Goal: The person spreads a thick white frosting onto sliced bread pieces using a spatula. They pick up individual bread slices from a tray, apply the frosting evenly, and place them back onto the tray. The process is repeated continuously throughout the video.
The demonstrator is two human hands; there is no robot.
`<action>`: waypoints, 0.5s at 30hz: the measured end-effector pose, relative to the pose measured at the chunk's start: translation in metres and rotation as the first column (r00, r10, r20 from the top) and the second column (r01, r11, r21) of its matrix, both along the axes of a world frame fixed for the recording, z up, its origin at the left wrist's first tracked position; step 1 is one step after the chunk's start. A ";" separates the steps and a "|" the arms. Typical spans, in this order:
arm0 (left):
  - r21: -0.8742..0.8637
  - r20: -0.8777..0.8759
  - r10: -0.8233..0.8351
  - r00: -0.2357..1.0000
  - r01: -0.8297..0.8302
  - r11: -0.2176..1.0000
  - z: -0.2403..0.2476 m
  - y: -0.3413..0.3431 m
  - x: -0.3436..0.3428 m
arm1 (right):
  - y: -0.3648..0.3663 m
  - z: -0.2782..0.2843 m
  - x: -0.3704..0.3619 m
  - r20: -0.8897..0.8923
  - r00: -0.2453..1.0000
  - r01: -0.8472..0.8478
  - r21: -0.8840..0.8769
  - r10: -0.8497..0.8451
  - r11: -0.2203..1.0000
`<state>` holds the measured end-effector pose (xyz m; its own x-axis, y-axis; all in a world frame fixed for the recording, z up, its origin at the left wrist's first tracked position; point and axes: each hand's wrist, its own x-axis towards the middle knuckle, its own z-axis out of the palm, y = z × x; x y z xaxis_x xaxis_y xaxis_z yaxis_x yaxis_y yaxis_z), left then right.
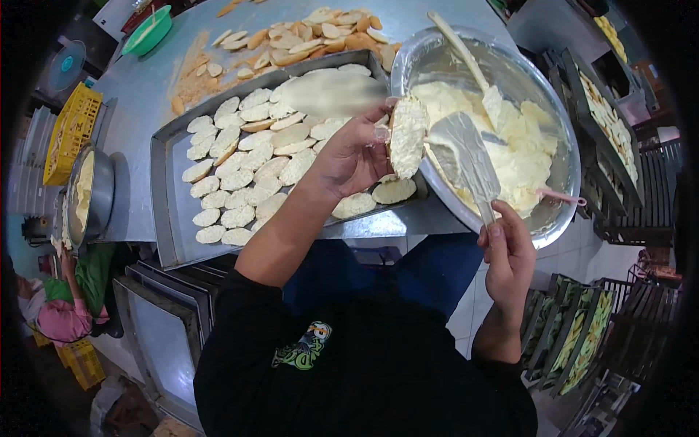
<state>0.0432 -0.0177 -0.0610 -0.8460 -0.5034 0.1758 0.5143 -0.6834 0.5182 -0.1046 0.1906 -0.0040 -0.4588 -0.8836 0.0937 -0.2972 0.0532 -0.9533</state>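
Note:
My left hand (355, 154) grips an oval bread slice (408, 140), its face covered in pale cream, at the left rim of a large metal bowl (570, 156). My right hand (507, 246) is closed round the handle of a flat, cream-smeared spatula (477, 164), whose blade is over the bowl, just right of the slice. Thick pale cream (528, 160) lies in the bowl. Under my left forearm, a shallow metal tray (166, 218) carries many oval slices (238, 180) coated with cream. A blurred patch hides part of the tray's far side.
Plain bread slices (313, 36) and crumbs are heaped behind the tray. A long-handled scraper (462, 54) and a pink handle (561, 197) rest in the bowl. Left are a yellow crate (73, 135), another cream bowl (102, 193) and a person in pink (65, 317). Racks (619, 131) stand right.

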 end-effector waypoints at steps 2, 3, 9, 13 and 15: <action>0.022 -0.002 0.005 1.000 -0.005 1.000 0.005 0.003 0.000 | -0.004 0.003 0.004 -0.011 1.000 -0.017 -0.012 0.016 1.000; 0.047 0.003 0.010 1.000 -0.010 0.999 0.007 0.006 0.000 | -0.005 0.004 0.006 -0.010 1.000 -0.013 -0.006 0.013 1.000; 0.007 0.038 0.037 0.999 -0.037 0.999 0.012 0.011 0.001 | -0.006 0.003 0.007 0.010 1.000 -0.025 0.008 0.024 1.000; -0.144 0.174 0.149 0.973 -0.125 0.982 0.019 0.015 0.003 | -0.002 0.006 0.002 0.281 0.960 -0.054 0.107 0.022 0.993; -0.286 0.227 0.214 0.950 -0.145 0.947 0.024 0.015 0.005 | -0.002 0.001 -0.001 0.434 0.900 -0.088 0.113 0.030 0.990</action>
